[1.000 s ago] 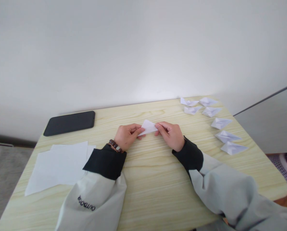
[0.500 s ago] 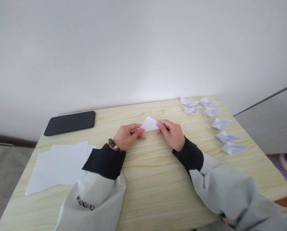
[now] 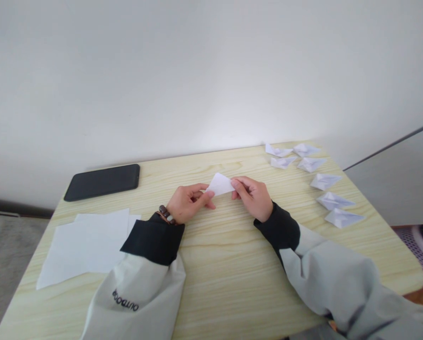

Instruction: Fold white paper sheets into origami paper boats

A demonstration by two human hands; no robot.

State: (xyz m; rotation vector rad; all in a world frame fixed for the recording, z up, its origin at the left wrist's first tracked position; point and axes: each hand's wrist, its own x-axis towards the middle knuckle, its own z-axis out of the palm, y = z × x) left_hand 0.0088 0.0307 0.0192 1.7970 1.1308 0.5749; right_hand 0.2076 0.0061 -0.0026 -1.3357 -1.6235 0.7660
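A small folded piece of white paper [image 3: 220, 184] is held just above the light wooden table [image 3: 232, 264], near its middle. My left hand [image 3: 188, 203] pinches the paper's left end between thumb and fingers. My right hand [image 3: 254, 196] pinches its right end the same way. Both hands rest low over the tabletop, knuckles toward me. A beaded bracelet [image 3: 166, 215] sits on my left wrist.
A stack of flat white sheets [image 3: 87, 243] lies at the left. A black phone [image 3: 102, 182] lies face down at the back left. Several folded paper boats [image 3: 323, 182] are spread along the back right edge. A purple basket [image 3: 422, 248] stands on the floor at right.
The folded paper has tipped up slightly and shifted a little away from me between my fingers. Both hands stay in almost the same place.
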